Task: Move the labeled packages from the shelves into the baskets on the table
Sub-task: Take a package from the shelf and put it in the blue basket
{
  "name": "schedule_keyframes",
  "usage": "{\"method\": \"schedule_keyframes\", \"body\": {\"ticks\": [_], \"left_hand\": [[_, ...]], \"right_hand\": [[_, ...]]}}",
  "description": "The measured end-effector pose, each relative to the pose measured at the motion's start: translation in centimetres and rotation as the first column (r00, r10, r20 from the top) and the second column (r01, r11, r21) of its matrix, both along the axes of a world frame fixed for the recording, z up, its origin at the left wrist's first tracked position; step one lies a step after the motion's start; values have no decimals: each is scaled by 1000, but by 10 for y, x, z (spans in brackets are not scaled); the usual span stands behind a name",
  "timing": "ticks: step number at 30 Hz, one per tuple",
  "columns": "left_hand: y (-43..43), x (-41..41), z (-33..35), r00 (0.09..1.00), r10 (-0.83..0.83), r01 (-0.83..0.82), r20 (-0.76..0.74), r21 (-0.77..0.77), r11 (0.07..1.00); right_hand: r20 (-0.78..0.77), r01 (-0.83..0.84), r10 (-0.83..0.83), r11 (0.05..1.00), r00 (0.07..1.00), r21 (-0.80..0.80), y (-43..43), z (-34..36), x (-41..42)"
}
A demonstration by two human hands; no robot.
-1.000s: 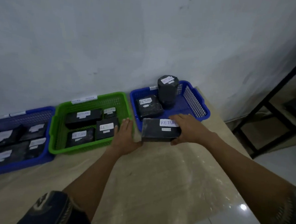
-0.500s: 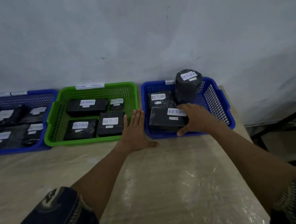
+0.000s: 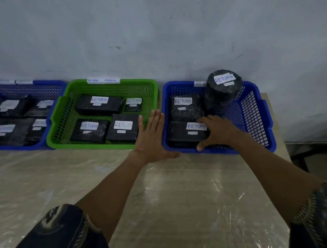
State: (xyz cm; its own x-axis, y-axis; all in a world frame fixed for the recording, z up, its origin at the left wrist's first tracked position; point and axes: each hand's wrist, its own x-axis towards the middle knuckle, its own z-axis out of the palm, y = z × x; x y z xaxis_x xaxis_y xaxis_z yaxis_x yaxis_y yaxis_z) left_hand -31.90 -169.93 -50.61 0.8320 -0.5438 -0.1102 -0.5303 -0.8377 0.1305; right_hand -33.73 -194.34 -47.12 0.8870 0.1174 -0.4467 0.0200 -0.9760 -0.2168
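- Whereas it was held over the front rim a second ago, the black film-wrapped rectangular package (image 3: 185, 133) with a white handwritten "RETURN" label is now laid flat in the front left corner of the right-hand blue plastic lattice basket (image 3: 255, 118).
- Its right end is grasped by the right hand (image 3: 218, 133), with the fingers curled over the top and the thumb set against the front side.
- The left hand (image 3: 151, 136), earlier close beside the package, is held released and flat, fingers straight, between that basket and the green plastic lattice basket (image 3: 63, 117).
- Just behind the package a second glossy black wrapped block (image 3: 184, 111) is seen, and beside it an upright black cylinder (image 3: 222, 96), ribbed on its side and labelled on its round top.
- Four flat black labelled parcels are held in the green basket.
- The beige table (image 3: 173, 201) is covered with crinkled clear film, on which glare is caught.
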Motion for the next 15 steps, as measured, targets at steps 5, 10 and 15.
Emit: {"method": "schedule_keyframes", "body": {"ticks": [5,10,15], "left_hand": [[0,-3,-3,1000,21,-21,-5,-7,1000],[-1,-3,-2,1000,25,-25,-6,-10,1000],[-2,-3,0,1000,30,-30,-9,-1,1000]], "right_hand": [[-55,32,-24,991,998,131,-1,-19,2],[-31,54,-50,990,998,130,1,-37,-1],[16,31,-32,999,999,26,6,-48,1]]}}
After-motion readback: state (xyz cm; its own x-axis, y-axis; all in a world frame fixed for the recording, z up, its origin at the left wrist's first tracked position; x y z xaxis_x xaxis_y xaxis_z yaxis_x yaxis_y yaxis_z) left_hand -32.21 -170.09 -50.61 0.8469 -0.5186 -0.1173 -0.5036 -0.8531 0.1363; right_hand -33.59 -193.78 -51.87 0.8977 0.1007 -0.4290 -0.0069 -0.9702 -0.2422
